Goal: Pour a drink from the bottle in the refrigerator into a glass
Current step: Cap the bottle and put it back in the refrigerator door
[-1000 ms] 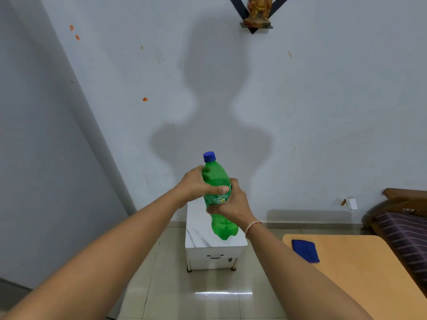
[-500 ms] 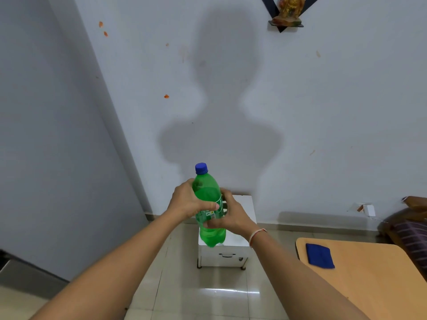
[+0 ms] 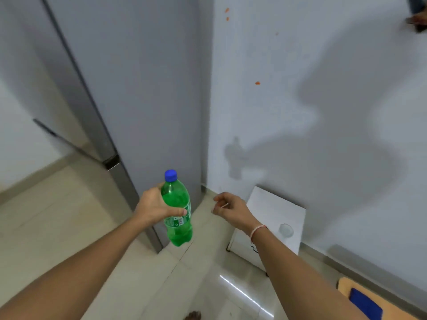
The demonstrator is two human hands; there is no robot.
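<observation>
The left hand [image 3: 157,207] grips the bottle [image 3: 178,213] round its upper body, thumb laid across the front just above the label, fingers curled behind. The right hand [image 3: 227,205] hangs free just beside it at 3 o'clock, apart from the bottle, fingers loosely curled and holding nothing; a thin band [image 3: 257,230] circles its wrist.

At 9 to 11 o'clock stands the fridge [image 3: 143,93], tall and grey, door shut, its near corner reaching the floor [image 3: 69,227] just behind the bottle. The bottle is green, upright with a slight tilt, held in the air in front of that corner, its blue cap [image 3: 170,175] on top and still screwed on.

Right of the hands, at 4 o'clock, a low white worktop [image 3: 277,211] stands against the wall [image 3: 323,65]. On it, near its right edge, sits a clear glass [image 3: 286,230], blurred. The bottle's shadow falls on the wall above the worktop.

At 5 o'clock, in the corner, a wooden worktop [image 3: 344,285] carries a blue cloth [image 3: 366,302].
</observation>
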